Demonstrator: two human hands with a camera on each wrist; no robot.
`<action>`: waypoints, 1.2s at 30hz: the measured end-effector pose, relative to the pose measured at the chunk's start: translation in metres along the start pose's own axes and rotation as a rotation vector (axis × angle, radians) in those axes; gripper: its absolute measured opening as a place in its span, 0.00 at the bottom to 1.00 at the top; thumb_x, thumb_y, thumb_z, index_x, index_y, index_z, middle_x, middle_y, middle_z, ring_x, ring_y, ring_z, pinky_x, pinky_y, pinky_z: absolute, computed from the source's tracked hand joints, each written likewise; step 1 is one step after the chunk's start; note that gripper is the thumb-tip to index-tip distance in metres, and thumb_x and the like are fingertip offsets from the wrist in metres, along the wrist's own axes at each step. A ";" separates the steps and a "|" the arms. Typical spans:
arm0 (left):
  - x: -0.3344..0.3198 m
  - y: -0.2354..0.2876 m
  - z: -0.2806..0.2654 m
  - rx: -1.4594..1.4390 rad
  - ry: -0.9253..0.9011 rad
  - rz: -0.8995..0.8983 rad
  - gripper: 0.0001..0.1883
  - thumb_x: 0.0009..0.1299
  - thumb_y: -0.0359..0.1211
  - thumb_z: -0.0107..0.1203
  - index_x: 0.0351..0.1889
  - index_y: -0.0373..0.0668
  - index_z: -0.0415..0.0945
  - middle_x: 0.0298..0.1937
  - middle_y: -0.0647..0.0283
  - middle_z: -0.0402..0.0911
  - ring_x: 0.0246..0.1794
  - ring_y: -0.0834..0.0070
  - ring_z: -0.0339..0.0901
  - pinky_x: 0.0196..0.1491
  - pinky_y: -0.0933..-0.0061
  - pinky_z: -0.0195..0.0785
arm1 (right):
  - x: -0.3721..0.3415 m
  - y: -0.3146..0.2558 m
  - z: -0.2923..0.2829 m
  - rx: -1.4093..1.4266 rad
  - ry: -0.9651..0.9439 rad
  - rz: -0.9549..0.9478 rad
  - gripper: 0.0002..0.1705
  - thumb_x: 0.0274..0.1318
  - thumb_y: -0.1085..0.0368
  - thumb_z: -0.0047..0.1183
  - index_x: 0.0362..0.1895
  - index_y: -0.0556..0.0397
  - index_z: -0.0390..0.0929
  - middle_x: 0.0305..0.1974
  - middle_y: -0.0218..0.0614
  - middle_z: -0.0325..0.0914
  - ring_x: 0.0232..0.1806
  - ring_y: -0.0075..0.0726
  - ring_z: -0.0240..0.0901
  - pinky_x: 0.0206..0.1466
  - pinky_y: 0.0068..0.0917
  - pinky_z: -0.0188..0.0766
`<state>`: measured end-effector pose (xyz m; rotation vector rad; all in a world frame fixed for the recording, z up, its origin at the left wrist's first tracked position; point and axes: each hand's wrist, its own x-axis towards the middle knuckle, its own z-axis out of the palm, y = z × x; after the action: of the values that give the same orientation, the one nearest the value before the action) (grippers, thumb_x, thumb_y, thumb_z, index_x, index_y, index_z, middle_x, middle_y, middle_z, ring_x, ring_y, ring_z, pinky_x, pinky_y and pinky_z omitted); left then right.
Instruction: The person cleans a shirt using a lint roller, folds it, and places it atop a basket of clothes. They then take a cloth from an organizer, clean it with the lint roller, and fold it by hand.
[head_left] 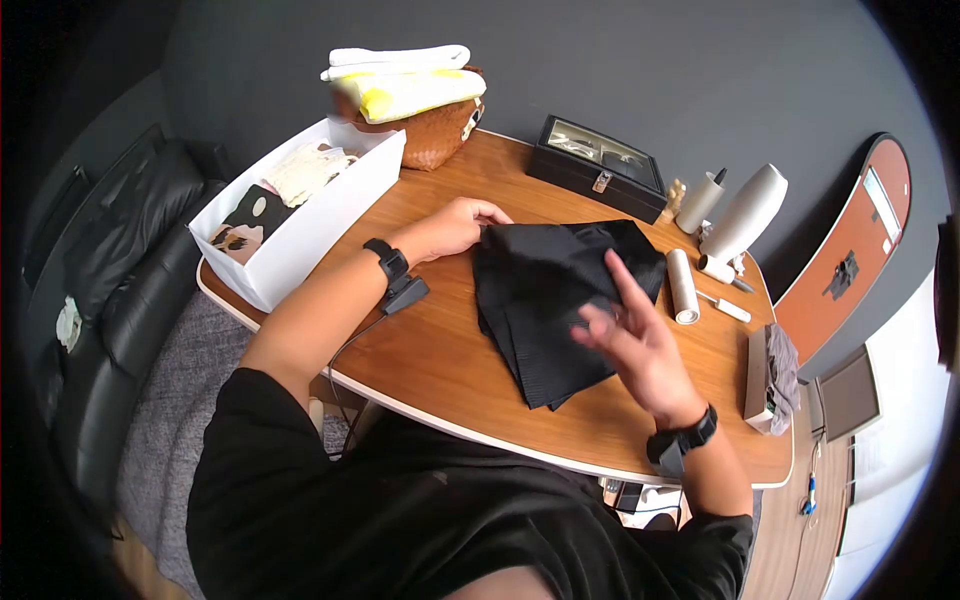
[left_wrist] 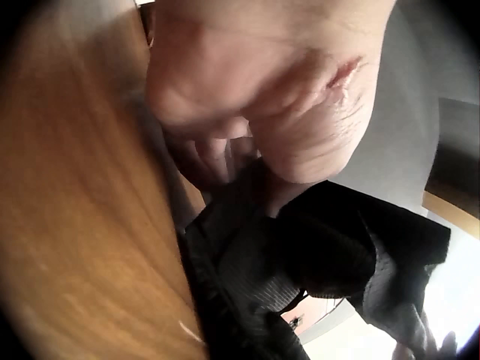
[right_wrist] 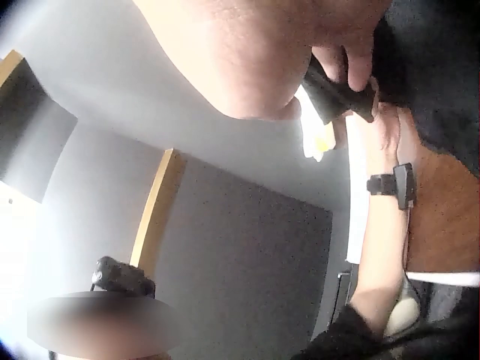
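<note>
A folded black ribbed garment (head_left: 560,300) lies on the wooden table in front of me. At its far left corner my left hand (head_left: 452,232) pinches the cloth between thumb and fingers. The left wrist view has the black fabric (left_wrist: 255,255) rising out from under that thumb, the left hand (left_wrist: 262,97) covering part of the grip. Over the garment's right side hovers my right hand (head_left: 645,355), blurred, its fingers spread and holding nothing. In the right wrist view the right hand (right_wrist: 255,52) overlaps the dark cloth.
A white box (head_left: 330,230) with folded clothes stands at the left. Behind it a brown woven basket (head_left: 425,135) carries towels. A black glass-topped case (head_left: 598,165) sits at the back. Rightward are a white roller (head_left: 682,287), a hair dryer (head_left: 745,212) and a tissue box (head_left: 760,380).
</note>
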<state>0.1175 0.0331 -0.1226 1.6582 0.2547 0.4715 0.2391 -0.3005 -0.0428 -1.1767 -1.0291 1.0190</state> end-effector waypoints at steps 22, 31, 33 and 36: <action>-0.089 0.072 0.031 0.804 -0.380 0.252 0.30 0.60 0.19 0.52 0.65 0.39 0.75 0.75 0.54 0.68 0.76 0.55 0.66 0.75 0.59 0.61 | -0.072 0.014 -0.045 -0.403 -0.170 0.335 0.40 0.68 0.71 0.60 0.80 0.51 0.59 0.53 0.39 0.81 0.59 0.25 0.75 0.61 0.24 0.73; -0.090 0.056 0.082 1.128 -0.417 0.475 0.28 0.78 0.44 0.55 0.75 0.46 0.70 0.85 0.55 0.54 0.84 0.50 0.51 0.78 0.43 0.52 | -0.054 0.030 -0.083 -0.839 0.167 0.150 0.30 0.64 0.60 0.65 0.68 0.54 0.73 0.43 0.46 0.83 0.38 0.33 0.79 0.46 0.31 0.76; -0.093 0.047 0.087 1.228 -0.465 0.374 0.33 0.79 0.48 0.53 0.79 0.45 0.63 0.87 0.55 0.48 0.85 0.49 0.45 0.78 0.42 0.51 | -0.048 0.038 -0.095 -0.875 0.174 0.061 0.31 0.64 0.61 0.65 0.68 0.54 0.73 0.45 0.49 0.84 0.41 0.35 0.80 0.49 0.32 0.75; -0.101 0.042 0.090 1.216 -0.480 0.289 0.36 0.80 0.51 0.52 0.81 0.44 0.59 0.87 0.54 0.45 0.86 0.49 0.41 0.79 0.41 0.49 | -0.042 0.038 -0.104 -0.943 0.211 -0.015 0.33 0.62 0.62 0.66 0.69 0.57 0.71 0.51 0.54 0.82 0.49 0.45 0.81 0.56 0.34 0.75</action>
<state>0.0639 -0.0966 -0.1046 2.9556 -0.1077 0.0702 0.3283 -0.3603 -0.0934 -1.9720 -1.3879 0.3423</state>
